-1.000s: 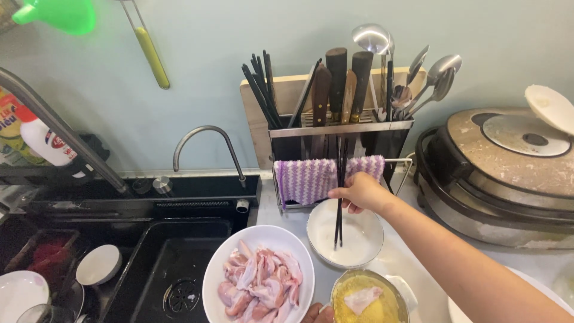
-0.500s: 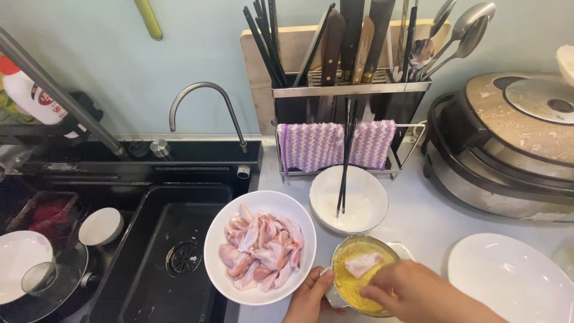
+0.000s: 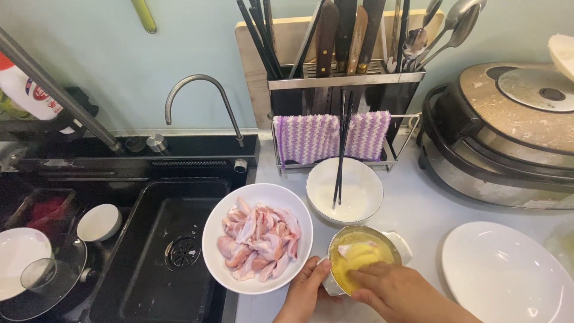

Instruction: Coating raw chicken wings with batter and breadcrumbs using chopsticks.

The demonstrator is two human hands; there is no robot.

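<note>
At the bottom centre of the frame, the left hand (image 3: 306, 287) grips the near rim of a small metal bowl (image 3: 394, 240) of yellow batter (image 3: 350, 270), thumb hooked over the edge. The right hand (image 3: 394, 290) reaches in from the lower right, fingers extended and dipped into the batter, touching a pale chicken piece (image 3: 353, 250) coated in it; nothing is clenched.

Just left of the bowl, touching the left hand's knuckles, sits a white plate of raw chicken (image 3: 258, 239), overhanging the black sink (image 3: 161, 251). Behind the bowl stands a white bowl (image 3: 365, 191) with black chopsticks (image 3: 341, 155) leaning in it. An empty white plate (image 3: 508, 275) lies at lower right, on the pale countertop (image 3: 418, 209). A utensil rack (image 3: 344, 90) with a purple cloth lines the light green wall; a round cooker (image 3: 508, 131) fills the upper right.
</note>
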